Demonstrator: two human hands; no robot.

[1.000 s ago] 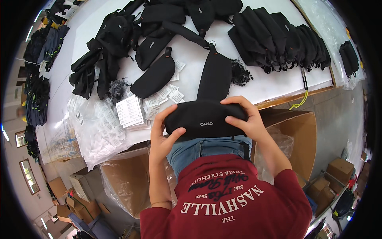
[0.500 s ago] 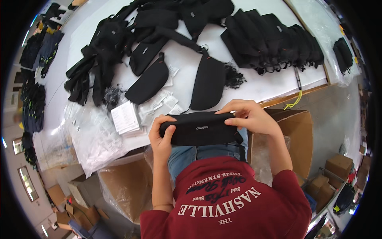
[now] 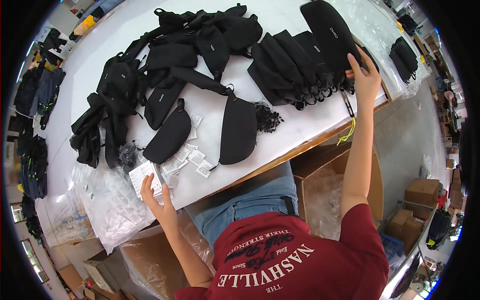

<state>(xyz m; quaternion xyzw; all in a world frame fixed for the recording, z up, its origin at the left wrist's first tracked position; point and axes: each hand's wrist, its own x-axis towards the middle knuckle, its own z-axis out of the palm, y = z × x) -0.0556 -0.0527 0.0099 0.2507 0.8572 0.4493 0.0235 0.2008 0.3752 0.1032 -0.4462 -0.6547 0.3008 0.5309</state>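
Note:
My right hand point(image 3: 365, 75) is stretched far forward and grips one end of a black zip pouch point(image 3: 326, 31) between thumb and fingers. The pouch is tilted above the right end of a row of similar black pouches point(image 3: 287, 62). My left hand point(image 3: 161, 199) is open, thumb and fingers apart, at the near edge of a stack of white printed labels point(image 3: 143, 176); I cannot tell whether the fingertips touch it. Loose white labels point(image 3: 197, 157) lie beside the stack. Two black pouches, a curved one point(image 3: 171, 135) and a wider one point(image 3: 238, 131), rest beyond them.
A heap of black pouches point(image 3: 172, 56) covers the table's far left. Small black cords point(image 3: 267, 117) lie near the middle. A clear plastic bag point(image 3: 112, 210) drapes over the left front edge. Below stand cardboard boxes point(image 3: 367, 170). A small cutter point(image 3: 347, 103) with yellow cord lies at the right edge.
Both hands held the pouch before my body. Now my right hand has carried it forward and right to the row, while my left hand has let go and moved left to the labels.

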